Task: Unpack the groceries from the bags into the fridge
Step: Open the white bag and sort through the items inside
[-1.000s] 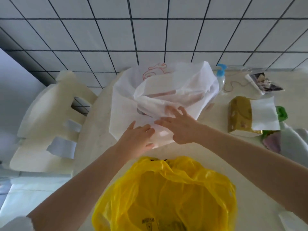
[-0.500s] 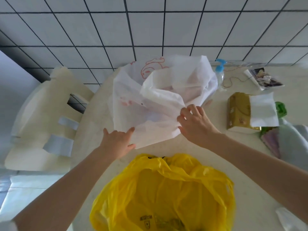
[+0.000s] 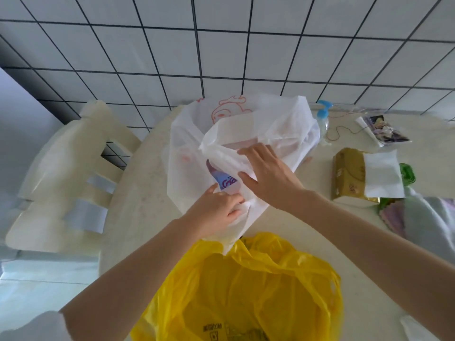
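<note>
Two bags: white bag (image 3: 187, 143), yellow bag (image 3: 246, 291).

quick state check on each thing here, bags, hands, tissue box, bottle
white bag: mouth being pulled open, blue-labelled item showing inside
yellow bag: open, crumpled
left hand: grips the white bag's near edge
right hand: fingers spread on the bag
tissue box: open, tissue sticking out
pump bottle: upright, behind white bag

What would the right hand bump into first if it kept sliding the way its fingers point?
Probably the white bag's folded rim, which the right hand already lies on; beyond that, whatever is inside, though depth is unclear.
</note>
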Demonstrator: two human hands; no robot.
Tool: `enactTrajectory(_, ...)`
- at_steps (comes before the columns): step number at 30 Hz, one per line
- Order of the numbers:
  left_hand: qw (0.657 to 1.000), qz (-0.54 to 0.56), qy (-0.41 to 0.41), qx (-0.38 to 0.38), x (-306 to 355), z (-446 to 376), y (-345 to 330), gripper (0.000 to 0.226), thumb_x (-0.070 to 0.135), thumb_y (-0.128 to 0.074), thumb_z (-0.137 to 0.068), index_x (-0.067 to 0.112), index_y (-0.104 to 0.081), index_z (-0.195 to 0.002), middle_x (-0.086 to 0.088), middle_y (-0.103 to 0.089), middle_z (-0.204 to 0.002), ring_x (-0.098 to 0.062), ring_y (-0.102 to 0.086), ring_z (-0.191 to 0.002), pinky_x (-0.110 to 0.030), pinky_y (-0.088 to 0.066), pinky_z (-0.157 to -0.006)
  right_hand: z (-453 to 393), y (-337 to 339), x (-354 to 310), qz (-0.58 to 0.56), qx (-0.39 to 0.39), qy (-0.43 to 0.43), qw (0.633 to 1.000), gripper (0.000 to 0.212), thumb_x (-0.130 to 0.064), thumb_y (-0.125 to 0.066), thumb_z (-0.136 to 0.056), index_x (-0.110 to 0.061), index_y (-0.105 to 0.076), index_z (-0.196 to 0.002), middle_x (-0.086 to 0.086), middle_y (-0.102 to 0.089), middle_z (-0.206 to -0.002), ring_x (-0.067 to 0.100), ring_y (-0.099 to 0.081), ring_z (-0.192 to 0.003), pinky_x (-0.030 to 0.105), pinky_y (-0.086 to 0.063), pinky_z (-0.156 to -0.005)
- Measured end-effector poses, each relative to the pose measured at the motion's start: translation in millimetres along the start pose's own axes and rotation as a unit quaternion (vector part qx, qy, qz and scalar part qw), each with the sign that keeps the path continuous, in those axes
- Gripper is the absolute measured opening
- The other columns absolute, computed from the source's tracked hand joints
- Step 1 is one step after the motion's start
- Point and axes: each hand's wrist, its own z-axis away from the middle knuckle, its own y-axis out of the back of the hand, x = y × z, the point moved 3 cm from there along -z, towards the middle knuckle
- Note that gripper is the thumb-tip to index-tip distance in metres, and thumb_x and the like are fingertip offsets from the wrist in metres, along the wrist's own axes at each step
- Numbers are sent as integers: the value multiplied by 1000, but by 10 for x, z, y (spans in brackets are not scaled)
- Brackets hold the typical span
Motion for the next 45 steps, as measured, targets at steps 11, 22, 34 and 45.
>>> enactTrajectory(11, 994, -40, 101, 31, -421, 515, 243, 25, 33, -45, -101, 17, -60, -113, 5, -67, -81, -14, -61, -72, -22, -43, -70, -90, -30, 362, -66, -55, -125, 988, 35, -18, -42, -99, -21, -31, -132, 7, -63, -94, 31, -63, -71, 44, -55, -62)
enactTrajectory(22, 947, 17, 310, 82, -1078, 1046, -32, 10, 21, -60, -93, 12, -61, -98, -3, -66, -88, -20, -64, -79, -25, -49, -67, 1188, 106, 1265, 143, -108, -270, 946, 44, -15, -42, -97, -25, -39, -139, 8, -56, -122, 30, -58, -103, 42, -53, -77)
enactTrajectory(34, 982, -171, -7, 82, -164, 428, -145, 65, 18, -79, -71, 16, -55, -131, -8, -55, -138, -35, -46, -133, -52, -33, -111, 710, 12, 436, 272, 60, -50, 959, 42, -3, -66, -62, -11, -64, -103, 19, -44, -127, 42, -36, -118, 60, -27, -108)
enactTrajectory(45, 953, -185, 214, -105, -871, 565, -229, 60, 40, -45, -98, 25, -22, -150, 3, -15, -160, -33, -18, -146, -60, -13, -115, 1000, -67, 920, 300, -329, -320, 836, 31, -26, -42, -94, -20, -55, -121, 12, -44, -134, 31, -44, -121, 58, -35, -103)
